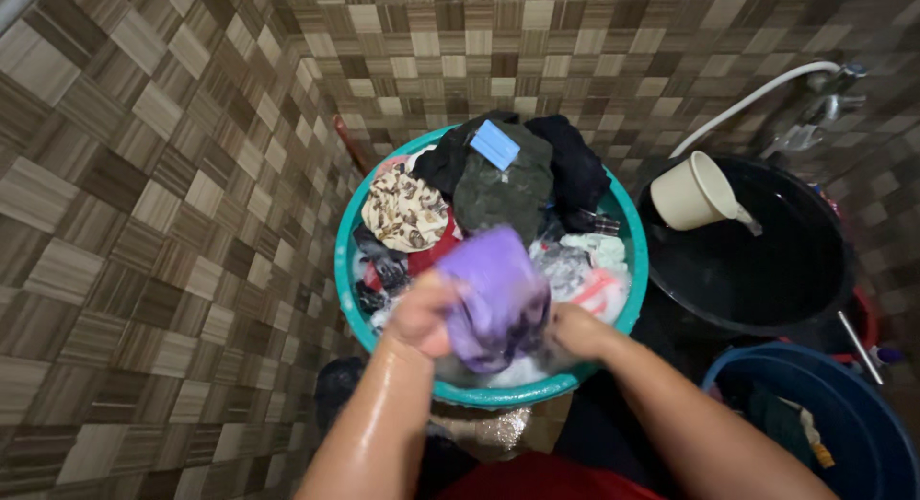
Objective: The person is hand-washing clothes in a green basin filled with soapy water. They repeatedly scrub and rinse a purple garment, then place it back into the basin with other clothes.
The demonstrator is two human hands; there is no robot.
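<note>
You hold one purple cloth [494, 294], wet and bunched, between both hands over the near side of the basin [343, 270]. Your left hand [422, 313] is clenched on its left edge; your right hand [575, 329] grips the right edge, fingers partly hidden under the folds. Both forearms are wet and shiny.

The basin is one round teal plastic tub, with suds showing among the laundry heaped in it. In the heap you can count one cream patterned piece [404, 210], one dark green garment [503, 188], one black garment [575, 164], a red piece [436, 253] and pale whitish pieces [589, 265]. One flat blue rectangular soap bar [495, 143] lies on top of the green garment at the far side.

To your right stands one black bucket [767, 260] of dark water, with one cream plastic scoop [695, 193] tilted on its rim. One white hose [747, 102] runs from a metal tap [829, 102] toward it. Nearer you on the right is one blue bucket [843, 414], partly cut off by the frame. The floor [144, 270] and wall are small brown and beige square tiles.
</note>
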